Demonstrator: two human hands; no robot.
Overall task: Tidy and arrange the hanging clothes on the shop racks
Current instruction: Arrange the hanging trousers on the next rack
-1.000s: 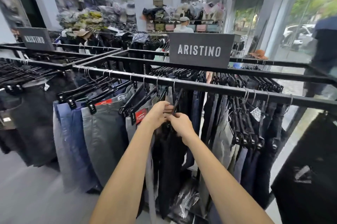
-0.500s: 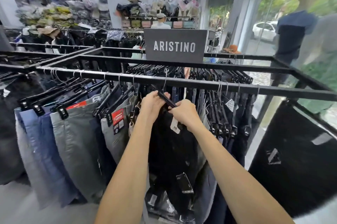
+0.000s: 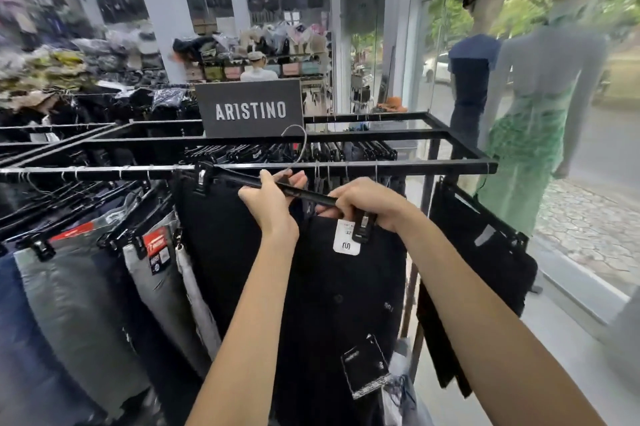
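A pair of black trousers (image 3: 311, 287) hangs from a black clip hanger (image 3: 311, 195) that I hold off the black rack rail (image 3: 415, 167). Its metal hook (image 3: 298, 145) stands free above the rail. My left hand (image 3: 272, 202) grips the hanger bar near its middle. My right hand (image 3: 367, 202) grips the bar's right end by the clip, just above a white size tag (image 3: 347, 237). Grey and blue trousers (image 3: 86, 304) hang on the rail to the left.
A black ARISTINO sign (image 3: 250, 109) stands on the rack's middle bar. More dark trousers (image 3: 478, 273) hang at the rack's right end. Two mannequins (image 3: 530, 107) stand by the glass shopfront on the right. Shelves of bags and caps (image 3: 263, 51) fill the back.
The black trousers came out from among the hanging row; the hanger now lies tilted in both hands with its hook lifted clear of the rail. The view swung right.
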